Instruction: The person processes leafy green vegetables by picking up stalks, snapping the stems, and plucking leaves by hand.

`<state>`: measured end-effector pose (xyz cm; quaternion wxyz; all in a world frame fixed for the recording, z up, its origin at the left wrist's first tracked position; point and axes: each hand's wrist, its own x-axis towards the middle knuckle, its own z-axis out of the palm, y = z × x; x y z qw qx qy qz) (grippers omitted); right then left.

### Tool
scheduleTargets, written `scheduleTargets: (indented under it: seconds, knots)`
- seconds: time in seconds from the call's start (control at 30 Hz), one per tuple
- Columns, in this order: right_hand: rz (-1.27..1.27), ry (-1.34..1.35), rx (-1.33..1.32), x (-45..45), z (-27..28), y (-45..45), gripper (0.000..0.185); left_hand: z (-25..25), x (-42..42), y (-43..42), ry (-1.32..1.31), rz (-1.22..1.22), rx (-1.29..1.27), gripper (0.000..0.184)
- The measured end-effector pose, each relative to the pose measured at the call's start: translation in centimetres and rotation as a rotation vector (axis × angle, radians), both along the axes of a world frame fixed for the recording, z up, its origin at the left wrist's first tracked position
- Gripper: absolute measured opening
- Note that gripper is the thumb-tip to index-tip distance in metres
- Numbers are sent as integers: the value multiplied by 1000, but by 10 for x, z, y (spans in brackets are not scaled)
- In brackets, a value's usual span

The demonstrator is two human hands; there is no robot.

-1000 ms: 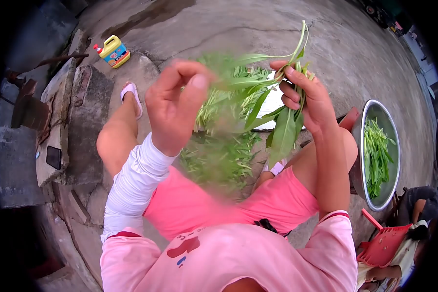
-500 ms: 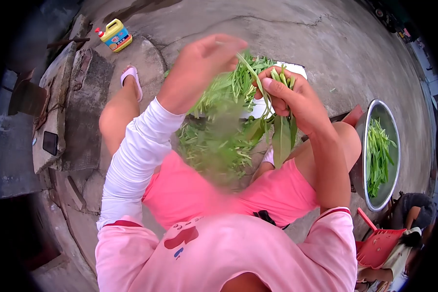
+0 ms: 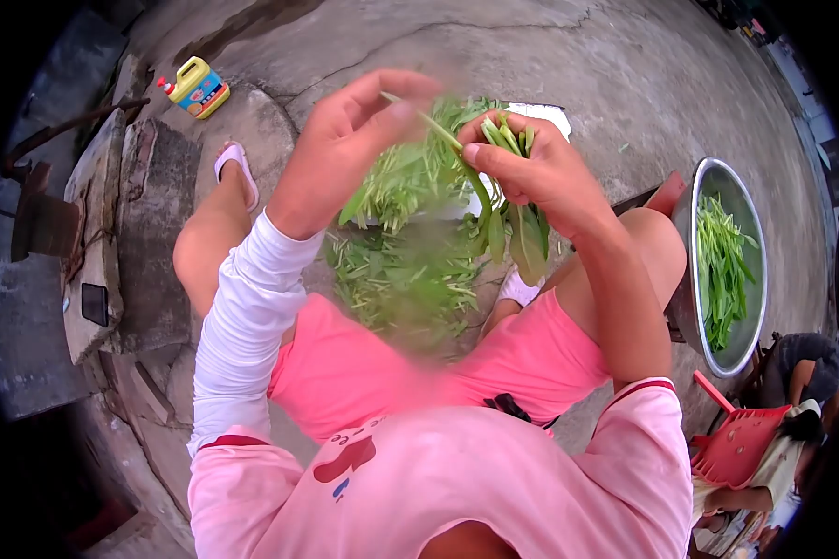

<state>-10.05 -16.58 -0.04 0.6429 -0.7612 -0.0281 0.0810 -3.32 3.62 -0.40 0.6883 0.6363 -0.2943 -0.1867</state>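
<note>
My right hand (image 3: 543,172) is closed round a small bunch of leafy greens (image 3: 524,238), which look like water spinach; cut stems poke up and leaves hang below. One long green stem (image 3: 441,131) slants from that bunch up to my left hand (image 3: 350,140), whose thumb and fingers pinch its far end. Beneath the hands lies a heap of whole greens (image 3: 405,177), partly on a white sheet (image 3: 543,114). Nearer my knees is a pile of short green pieces (image 3: 391,279) on the ground, partly blurred.
A metal basin (image 3: 762,279) with more greens (image 3: 721,270) stands beside my right knee. At the far left are a yellow detergent jug (image 3: 198,90) and a phone (image 3: 94,304) on a stone slab. A red plastic chair (image 3: 741,445) and another person (image 3: 802,368) are at the lower right.
My left hand has drawn left and slightly down, and the stem now stretches between both hands. My right hand has shifted slightly left with the bunch. The whole view has shifted a little.
</note>
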Motion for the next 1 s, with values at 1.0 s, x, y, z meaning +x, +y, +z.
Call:
scheduleTargets:
  seconds: [1.0]
  knots:
    - [-62,280,546,11,-21,12,25,-12,-16,-26,-661,371,304,39]
